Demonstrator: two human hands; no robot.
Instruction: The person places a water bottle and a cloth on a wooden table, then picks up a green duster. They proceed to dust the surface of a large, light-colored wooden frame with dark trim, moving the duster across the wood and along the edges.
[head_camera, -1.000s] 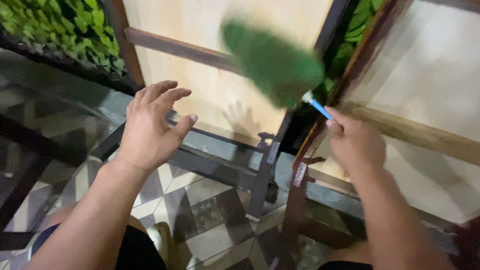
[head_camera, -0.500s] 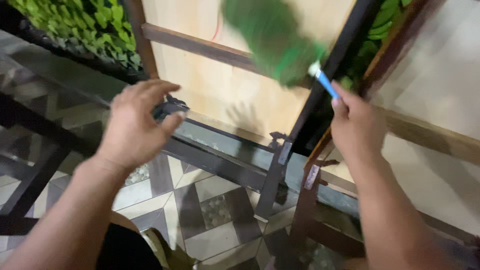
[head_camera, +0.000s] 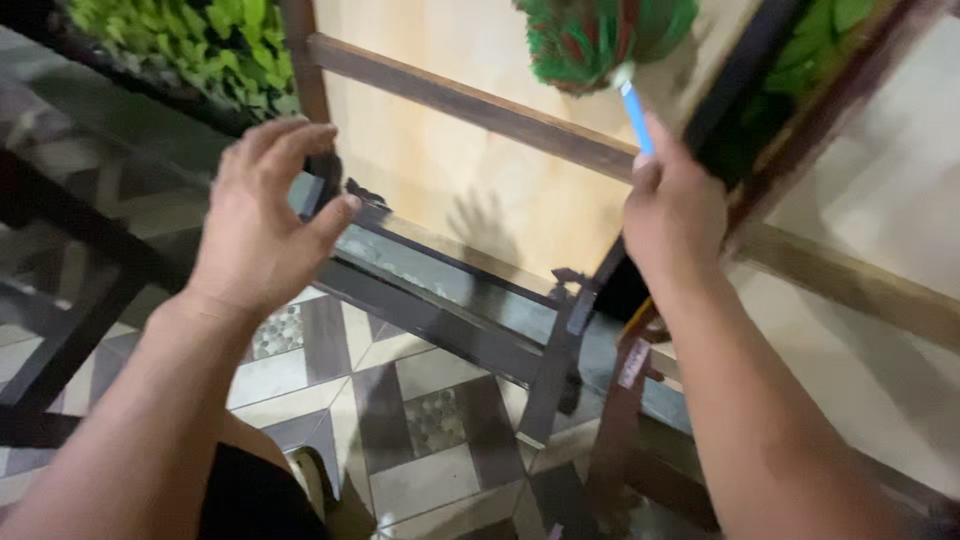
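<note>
The duster head (head_camera: 600, 40) consists of soft, fluffy green and red fibres on a smooth, glossy blue plastic handle (head_camera: 635, 117). The panel (head_camera: 470, 170) is pale, matt plywood with darker wooden rails (head_camera: 470, 103). The frame (head_camera: 440, 320) is dark painted metal. The floor tiles (head_camera: 400, 420) are smooth and slightly glossy.

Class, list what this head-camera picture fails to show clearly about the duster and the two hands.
- Green duster, head view: its top is cut off by the upper edge.
- Blue handle: its lower end is hidden inside the right hand.
- Left hand: its palm faces away, and whether it touches the dark frame is unclear.
</note>
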